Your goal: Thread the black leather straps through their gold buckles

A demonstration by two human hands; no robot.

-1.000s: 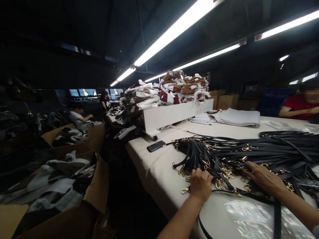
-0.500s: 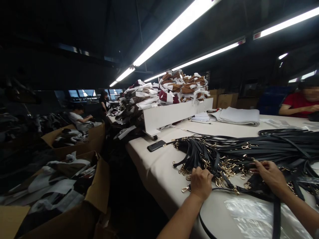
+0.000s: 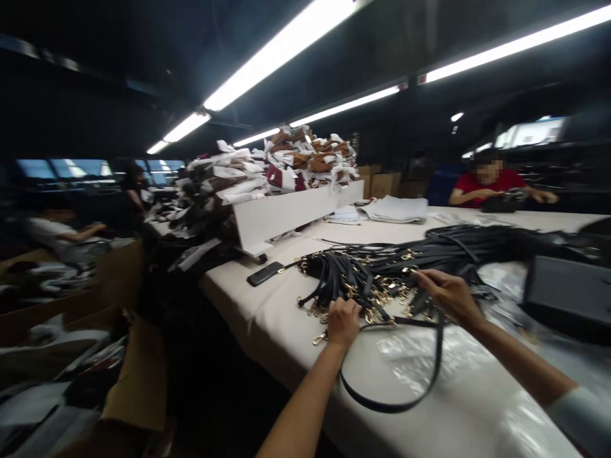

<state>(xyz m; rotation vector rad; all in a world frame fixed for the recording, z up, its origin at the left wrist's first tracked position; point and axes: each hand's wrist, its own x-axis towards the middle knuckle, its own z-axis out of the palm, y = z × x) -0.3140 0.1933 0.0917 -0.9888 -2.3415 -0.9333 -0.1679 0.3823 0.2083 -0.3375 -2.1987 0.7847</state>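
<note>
My left hand point(image 3: 342, 324) is closed around a black strap point(image 3: 389, 406) near the table's front edge. A gold snap hook point(image 3: 319, 340) sticks out on the left side of that fist. The strap hangs in a loop below my hands and rises on the right to my right hand point(image 3: 449, 296), whose thumb and fingers pinch by a small gold fitting point(image 3: 409, 271). Whether that fitting belongs to the same strap is hard to tell. Just beyond my hands lies a heap of black straps point(image 3: 334, 273) with many gold hooks.
A phone point(image 3: 265, 273) lies left of the heap. Clear plastic bags point(image 3: 420, 362) and a dark boxy item point(image 3: 558, 296) are at right. A white board point(image 3: 291, 213) fronts piled wrapped pieces. Across the table a person in red point(image 3: 489, 184) handles something dark. Cardboard boxes point(image 3: 136, 375) stand left.
The view has turned right, bringing the dark boxy item and more of the person in red into sight. My right hand has risen slightly relative to the left, and the strap's loop shows more fully.
</note>
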